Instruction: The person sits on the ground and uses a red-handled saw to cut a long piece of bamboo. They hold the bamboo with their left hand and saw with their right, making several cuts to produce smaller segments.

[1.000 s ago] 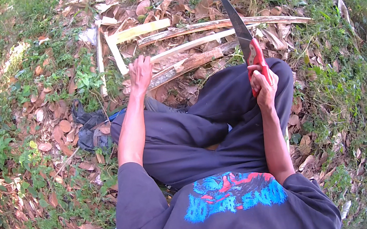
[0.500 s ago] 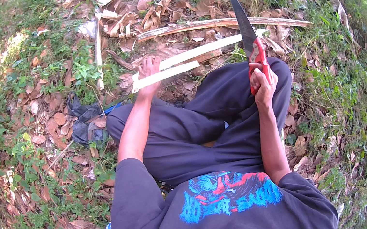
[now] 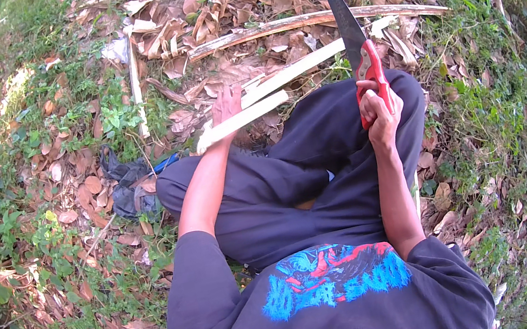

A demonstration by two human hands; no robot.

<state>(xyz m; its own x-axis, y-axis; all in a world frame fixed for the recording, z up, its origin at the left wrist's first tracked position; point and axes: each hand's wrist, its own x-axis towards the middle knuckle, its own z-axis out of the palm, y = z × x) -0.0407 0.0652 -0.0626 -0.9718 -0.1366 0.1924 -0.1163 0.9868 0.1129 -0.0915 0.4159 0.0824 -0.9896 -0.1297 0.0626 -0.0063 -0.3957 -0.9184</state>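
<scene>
My right hand (image 3: 381,114) is closed around the red handle of a handsaw (image 3: 347,30) above my right knee. Its dark blade points up and away from me. A short pale wooden strip (image 3: 254,114) lies across my left wrist. My left hand (image 3: 226,105) reaches under it, fingers stretched out and apart near the left end of a longer pale strip (image 3: 303,67). That end is partly hidden by the hand. Behind the saw blade, the longer strip runs off to the right.
A rough-barked wooden length (image 3: 295,23) lies farther out on dry leaves. Another thin strip (image 3: 136,88) lies at the left. A crumpled dark bag (image 3: 126,185) and a blue object (image 3: 165,163) rest beside my left knee. Grass and leaf litter surround my crossed legs (image 3: 268,188).
The short strip has tilted, its left end lower in view. My left hand has shifted slightly right and nearer me. The saw stays in my right hand, with its tip slightly farther up in view.
</scene>
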